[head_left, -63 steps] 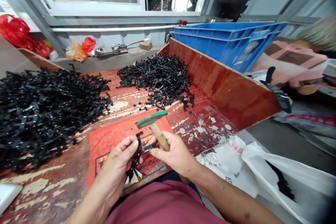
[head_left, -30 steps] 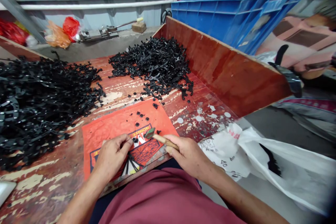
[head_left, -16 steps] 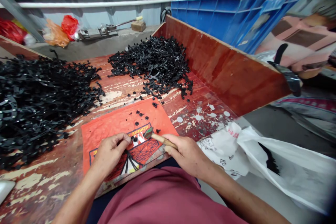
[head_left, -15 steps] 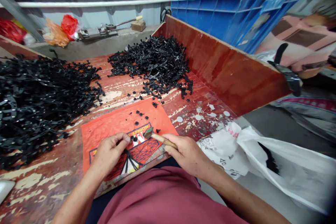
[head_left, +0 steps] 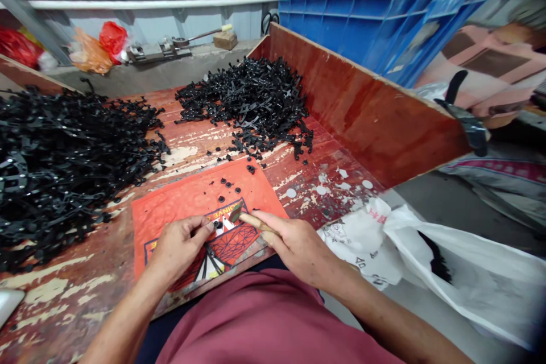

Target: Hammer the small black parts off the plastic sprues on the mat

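Observation:
My right hand point(head_left: 294, 242) is closed round the wooden handle of a small knife point(head_left: 258, 224). The knife's short, greenish dark blade points left, above the orange printed cloth point(head_left: 170, 205). My left hand point(head_left: 183, 244) pinches a small black plastic part point(head_left: 217, 224) between thumb and fingers, just left of the blade tip; its exact shape is partly hidden. Below that hand a thin black strip hangs over the cloth. Several small round black pieces point(head_left: 228, 185) lie loose on the cloth beyond my hands.
A large heap of black plastic parts point(head_left: 55, 165) covers the left of the worn red table; a smaller heap point(head_left: 251, 96) lies at the back. A wooden side board point(head_left: 354, 96) and blue crate point(head_left: 336, 28) border the right. A white sack point(head_left: 482, 273) lies lower right. Another person sits beyond.
My right hand and the knife have moved slightly left, bringing the blade nearer to the part in my left hand. The left hand has shifted slightly right.

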`<action>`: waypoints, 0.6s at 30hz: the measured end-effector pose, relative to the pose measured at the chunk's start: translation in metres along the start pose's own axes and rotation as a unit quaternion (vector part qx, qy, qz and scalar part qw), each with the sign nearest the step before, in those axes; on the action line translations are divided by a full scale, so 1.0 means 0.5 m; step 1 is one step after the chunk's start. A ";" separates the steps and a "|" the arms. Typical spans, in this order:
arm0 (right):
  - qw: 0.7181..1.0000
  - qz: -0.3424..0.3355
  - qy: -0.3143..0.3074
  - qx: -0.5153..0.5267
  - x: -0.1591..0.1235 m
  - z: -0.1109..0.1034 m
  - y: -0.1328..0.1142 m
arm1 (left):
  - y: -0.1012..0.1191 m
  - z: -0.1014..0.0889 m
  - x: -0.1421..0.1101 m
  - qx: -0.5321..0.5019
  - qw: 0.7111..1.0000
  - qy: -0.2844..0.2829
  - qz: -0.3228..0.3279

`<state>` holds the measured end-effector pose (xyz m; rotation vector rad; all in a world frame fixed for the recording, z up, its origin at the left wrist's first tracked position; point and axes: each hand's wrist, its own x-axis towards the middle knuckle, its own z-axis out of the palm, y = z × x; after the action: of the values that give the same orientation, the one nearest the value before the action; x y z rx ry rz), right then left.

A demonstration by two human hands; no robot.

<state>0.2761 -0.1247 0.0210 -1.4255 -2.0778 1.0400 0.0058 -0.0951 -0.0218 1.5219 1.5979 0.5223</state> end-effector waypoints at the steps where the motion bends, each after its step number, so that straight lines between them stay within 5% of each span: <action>1: 1.000 -0.006 0.001 0.002 0.002 -0.001 -0.004 | -0.005 0.000 0.001 0.005 1.000 -0.009 0.005; 18: 1.000 -0.012 -0.003 -0.007 0.005 -0.001 -0.006 | 0.005 0.002 0.000 -0.004 1.000 0.007 0.002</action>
<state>0.2736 -0.1228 0.0234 -1.4019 -2.1046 1.0239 0.0082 -0.0949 -0.0206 1.5177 1.6016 0.5424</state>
